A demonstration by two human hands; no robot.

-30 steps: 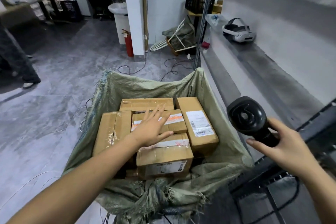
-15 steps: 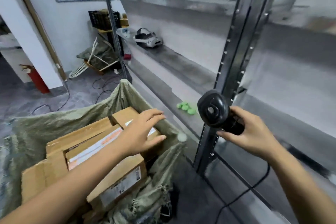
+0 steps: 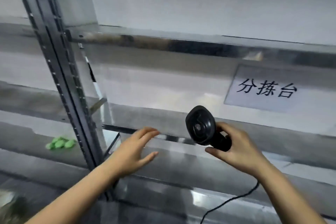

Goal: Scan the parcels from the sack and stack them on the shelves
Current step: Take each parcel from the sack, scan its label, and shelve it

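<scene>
Facing the shelves [image 3: 181, 152] head-on, with no parcel anywhere in view. Low and far to the left of the upright post [image 3: 60, 82], only a blurred greenish-brown patch, possibly the sack but too smeared to tell.

Gripping a black scanner [image 3: 201, 127] in the right hand [image 3: 241, 152], well to the right of the post. Fingers [image 3: 229, 132] curled round the handle, thumb tucked beneath, round head turned toward the camera instead of any label. Probably carried so for readiness, not aimed, with nothing in front to scan. Trailing a black cable [image 3: 234, 198] down from the handle; worth keeping its slack off the shelf lip.

Holding the left hand [image 3: 135, 149] just right of the post, between post and scanner. Fingers [image 3: 149, 132] straight and slightly spread, palm down, gripping nothing, poised over the front lip of the shelf. Cannot tell whether touching the metal. Likely kept free for lifting a parcel.

Farther right of the post and higher, a white sign [image 3: 269, 89] with three printed characters against the back. Left of the post, on a lower shelf, a small heap of green lumps [image 3: 60, 143].

With no parcel seen on this stretch, stacking judged hardly begun here. Next, presumably: turn to the sack, lift one parcel, find its label, point the scanner head at it.
</scene>
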